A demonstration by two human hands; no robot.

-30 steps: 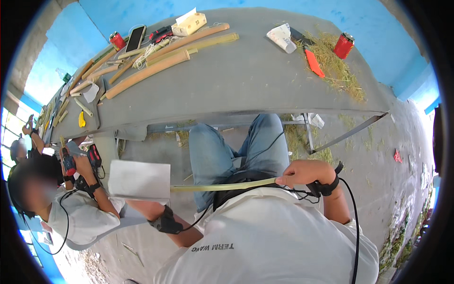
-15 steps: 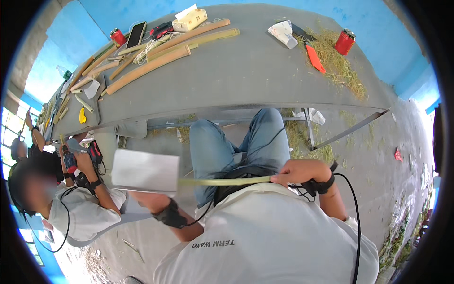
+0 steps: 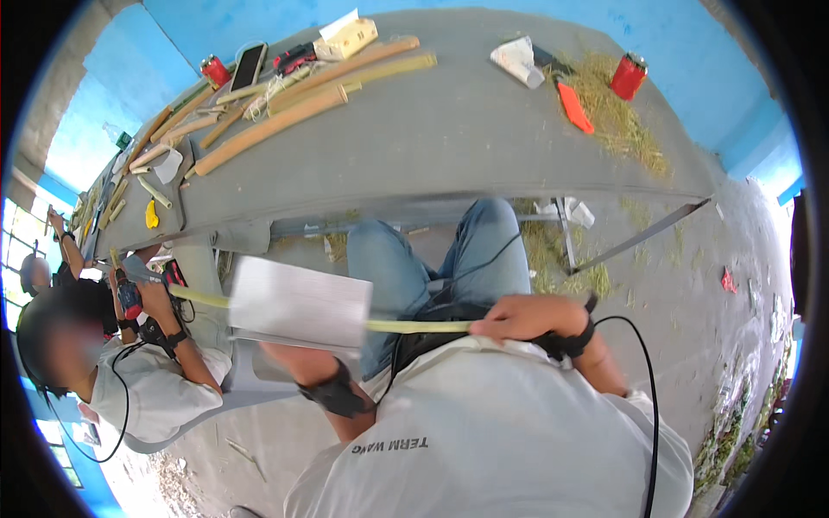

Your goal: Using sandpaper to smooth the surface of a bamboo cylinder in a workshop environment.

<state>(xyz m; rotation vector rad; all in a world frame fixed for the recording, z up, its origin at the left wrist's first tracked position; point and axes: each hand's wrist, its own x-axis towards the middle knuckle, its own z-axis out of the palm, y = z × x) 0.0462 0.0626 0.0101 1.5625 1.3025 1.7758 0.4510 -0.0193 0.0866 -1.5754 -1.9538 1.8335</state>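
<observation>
A thin pale-green strip, looking like bamboo (image 3: 416, 327), lies crosswise above my lap. My right hand (image 3: 528, 318) pinches it near its right end. Folded around its middle is a white sheet of paper (image 3: 300, 302), and the strip's other end sticks out to the left. From below, my left hand (image 3: 298, 361) grips the strip through this sheet; most of its fingers are hidden behind the paper.
On the grey table (image 3: 414, 138) lie bamboo poles (image 3: 272, 131), a phone (image 3: 249, 67) and a tissue pack (image 3: 347, 39). A red can (image 3: 629, 76) and an orange-handled tool (image 3: 574, 108) rest by green shavings (image 3: 617, 121). At left, a person (image 3: 151, 380) holds a power drill (image 3: 128, 293).
My left hand and the paper have moved right along the strip, baring its left end. My right hand, with the strip, has shifted slightly left.
</observation>
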